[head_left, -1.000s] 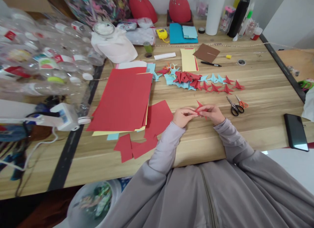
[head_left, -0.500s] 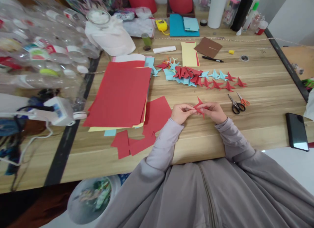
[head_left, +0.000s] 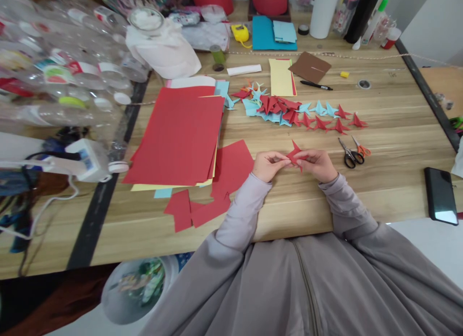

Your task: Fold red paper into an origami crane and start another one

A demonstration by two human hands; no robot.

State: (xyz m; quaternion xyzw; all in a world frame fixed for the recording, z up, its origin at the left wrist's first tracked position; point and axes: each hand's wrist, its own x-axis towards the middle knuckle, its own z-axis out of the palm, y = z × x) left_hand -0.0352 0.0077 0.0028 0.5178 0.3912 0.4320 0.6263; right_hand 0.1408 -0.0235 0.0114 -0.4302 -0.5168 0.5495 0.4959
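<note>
Between my two hands is a small red origami crane (head_left: 294,151), one pointed tip standing up and another pointing down. My left hand (head_left: 268,166) pinches its left side between thumb and fingers. The thumb and fingers of my right hand (head_left: 318,165) close on its right side, covering part of the paper. Beyond my hands lies a heap of folded red and light blue cranes (head_left: 278,109), with several red cranes (head_left: 340,127) set out in a row to the right. Left of my left hand are red paper sheets (head_left: 177,138) and cut red pieces (head_left: 208,213).
Black-handled scissors (head_left: 351,158) and small orange scissors (head_left: 362,148) lie right of my hands. A phone (head_left: 440,196) sits near the right front edge. Plastic bottles (head_left: 83,75) crowd the left. A yellow tape measure (head_left: 240,33) and blue paper (head_left: 262,34) lie at the back.
The view has shifted slightly, so the table things appear a little to the right. Both hands keep their pinch on the red crane, with barely any movement.
</note>
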